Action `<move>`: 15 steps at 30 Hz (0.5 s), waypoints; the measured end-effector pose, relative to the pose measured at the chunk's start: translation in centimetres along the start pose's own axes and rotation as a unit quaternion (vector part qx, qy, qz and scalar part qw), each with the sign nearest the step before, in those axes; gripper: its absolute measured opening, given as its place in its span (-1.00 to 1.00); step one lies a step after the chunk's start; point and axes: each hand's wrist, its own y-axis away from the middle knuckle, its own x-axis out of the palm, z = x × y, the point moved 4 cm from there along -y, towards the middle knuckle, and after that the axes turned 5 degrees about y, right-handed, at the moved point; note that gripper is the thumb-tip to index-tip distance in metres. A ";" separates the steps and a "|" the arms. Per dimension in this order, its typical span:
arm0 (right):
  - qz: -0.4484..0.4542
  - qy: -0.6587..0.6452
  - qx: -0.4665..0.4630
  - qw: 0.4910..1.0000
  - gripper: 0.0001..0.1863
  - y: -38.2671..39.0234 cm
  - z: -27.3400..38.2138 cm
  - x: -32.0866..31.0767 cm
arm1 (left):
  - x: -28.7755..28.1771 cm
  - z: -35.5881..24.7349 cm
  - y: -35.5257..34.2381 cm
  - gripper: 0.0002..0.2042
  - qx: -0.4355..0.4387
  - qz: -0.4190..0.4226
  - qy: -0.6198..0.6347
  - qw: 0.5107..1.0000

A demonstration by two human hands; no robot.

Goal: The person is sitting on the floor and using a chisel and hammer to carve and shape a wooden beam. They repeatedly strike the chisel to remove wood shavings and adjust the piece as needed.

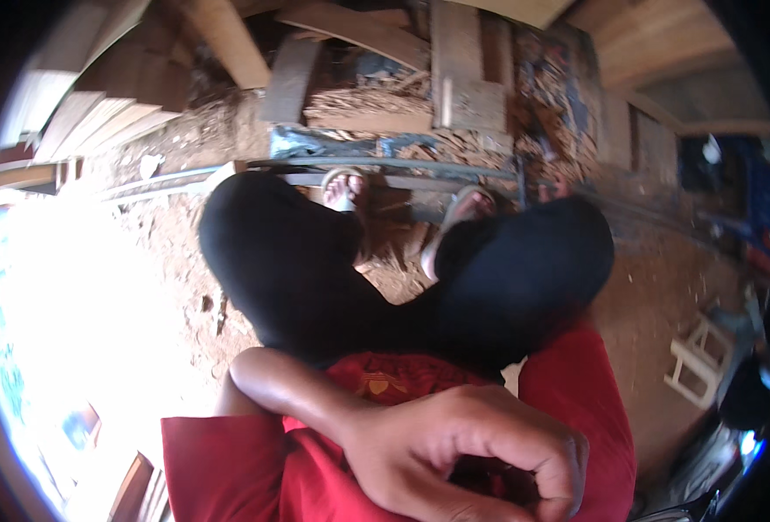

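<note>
My left forearm comes out of a red sleeve and crosses my body. My left hand [454, 444] is raised close in front of my red shirt [315, 461], at the lower middle. Its fingers are curled, and the thumb and forefinger come together near the lower edge. A dark gap shows inside that curl; whether anything is held there I cannot make out. My right hand is out of sight; only the red right sleeve [576, 400] shows. Below are my legs in dark trousers [289, 261], knees spread, with sandalled feet [346, 190] between them.
Wooden boards [463, 70] and wood scraps [367, 100] lie beyond my feet, behind a long rail [402, 163]. Stacked planks [106, 117] stand at far left. A small wooden stool [698, 361] is on the brown ground at right. Bright light washes out the left side.
</note>
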 end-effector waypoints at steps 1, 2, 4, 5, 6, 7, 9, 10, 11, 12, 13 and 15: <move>-0.006 0.016 -0.009 1.000 -0.25 -1.9 0.2 0.6 | -0.2 -0.1 -0.6 -0.90 -0.017 -0.002 -0.009 1.000; -0.011 0.019 -0.016 1.000 -0.25 -3.7 0.8 1.5 | -0.4 -0.3 -1.1 -0.91 -0.034 -0.003 -0.017 0.999; 0.003 -0.059 -0.003 0.998 -0.19 -6.4 1.0 2.3 | -0.8 0.2 -2.2 -0.91 -0.072 -0.008 -0.024 0.997; -0.002 -0.070 -0.043 0.997 -0.21 -7.6 2.7 3.4 | -1.1 -0.1 -2.5 -0.90 -0.085 -0.014 -0.042 0.995; -0.001 -0.066 -0.058 0.996 -0.23 -8.0 4.0 4.3 | -1.5 -0.2 -2.8 -0.89 -0.100 -0.019 -0.050 0.994; 0.008 -0.044 -0.048 0.998 -0.25 -8.7 3.6 3.7 | -1.9 -0.6 -3.0 -0.88 -0.112 -0.021 -0.059 0.992; 0.049 0.128 0.020 0.990 -0.25 -9.2 3.8 3.6 | -2.8 -1.8 -3.4 -0.85 -0.142 -0.013 -0.079 0.987; 0.038 0.159 0.048 0.985 -0.27 -9.5 4.1 3.1 | -3.0 -2.9 -3.8 -0.84 -0.163 -0.011 -0.095 0.982; 0.045 0.153 0.054 0.986 -0.27 -9.9 4.3 2.5 | -3.2 -4.0 -4.4 -0.83 -0.177 -0.008 -0.114 0.978; 0.089 0.131 0.102 0.982 -0.28 -9.8 4.3 2.3 | -3.3 -5.4 -5.0 -0.82 -0.194 -0.003 -0.141 0.971; 0.100 0.099 0.117 0.983 -0.29 -10.4 4.5 1.7 | -3.3 -6.7 -5.9 -0.81 -0.208 0.004 -0.176 0.962; 0.154 0.178 0.091 0.968 -0.27 -11.4 5.1 0.7 | -3.7 -9.5 -7.9 -0.79 -0.243 0.085 -0.271 0.928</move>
